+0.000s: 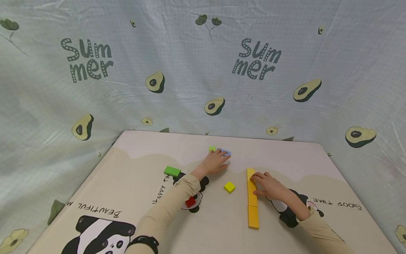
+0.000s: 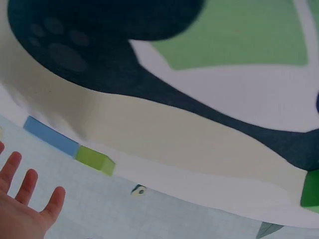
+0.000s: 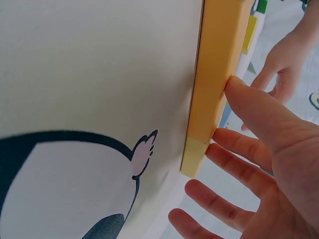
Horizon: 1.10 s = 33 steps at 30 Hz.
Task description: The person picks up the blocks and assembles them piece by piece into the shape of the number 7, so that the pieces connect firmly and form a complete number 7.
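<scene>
My left hand (image 1: 215, 163) hovers at the far side of the table with its fingers spread. Under or just beside its fingertips lies a blue block (image 1: 227, 152), end to end with a light green block (image 2: 94, 160). A straight row of yellow-orange blocks (image 1: 252, 216) runs from far to near, its far end a paler yellow block (image 3: 193, 158). At this row's right side is my right hand (image 1: 269, 187). Its thumb and forefinger touch the row near where the paler block meets the orange one, the other fingers extended.
Between the hands lies a small yellow block (image 1: 229, 187). A green block (image 1: 172, 171) is to the left of my left hand, and a red block (image 1: 190, 202) lies beside the left sleeve. Behind the table (image 1: 152, 144) hangs a printed cloth (image 1: 177, 53).
</scene>
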Available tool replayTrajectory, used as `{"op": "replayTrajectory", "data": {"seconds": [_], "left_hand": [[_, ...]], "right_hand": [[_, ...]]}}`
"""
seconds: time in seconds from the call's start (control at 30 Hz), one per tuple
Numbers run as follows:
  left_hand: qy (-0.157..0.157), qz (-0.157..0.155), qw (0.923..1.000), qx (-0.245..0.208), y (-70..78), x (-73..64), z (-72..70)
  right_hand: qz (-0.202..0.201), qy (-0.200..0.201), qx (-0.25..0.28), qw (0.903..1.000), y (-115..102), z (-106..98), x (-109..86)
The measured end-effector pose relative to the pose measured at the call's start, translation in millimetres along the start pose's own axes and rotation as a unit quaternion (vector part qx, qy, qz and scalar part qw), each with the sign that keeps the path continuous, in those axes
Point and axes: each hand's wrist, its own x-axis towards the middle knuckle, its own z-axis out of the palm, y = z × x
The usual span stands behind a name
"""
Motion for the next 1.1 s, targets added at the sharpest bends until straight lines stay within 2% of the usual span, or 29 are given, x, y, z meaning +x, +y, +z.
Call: {"op": "replayTrajectory", "data": {"seconds": [0.1, 0.27, 0.33, 0.6, 0.93, 1.1], "left_hand": [[0.0, -0.032, 0.9995, -0.001, -4.3, 0.4, 3.1], [-0.025, -0.086, 0.9959, 0.004, -7.4, 1.3, 8.0], [-0.033, -0.097, 0.9947, 0.0, -7.4, 1.6, 9.1], [-0.062, -0.107, 0.9922, -0.016, -4.0, 3.5, 9.3], [-0.096, -0.135, 0.985, 0.048, 6.3, 6.2, 1.7], [-0.106, -0.142, 0.9835, 0.035, 8.5, 7.4, -2.2]], "right_hand": [[-0.001, 0.001, -0.003, 1.0, 0.1, 0.5, 0.0], [-0.002, -0.001, -0.003, 1.0, 0.9, 2.0, 0.2], [-0.002, -0.002, 0.002, 1.0, 1.0, 2.1, 0.0], [-0.005, -0.003, 0.005, 1.0, 0.2, 0.5, -1.1], [-0.004, -0.004, -0.002, 1.0, -0.1, -0.1, -0.4], [-0.005, -0.003, -0.002, 1.0, 0.0, -0.1, -0.6]]}}
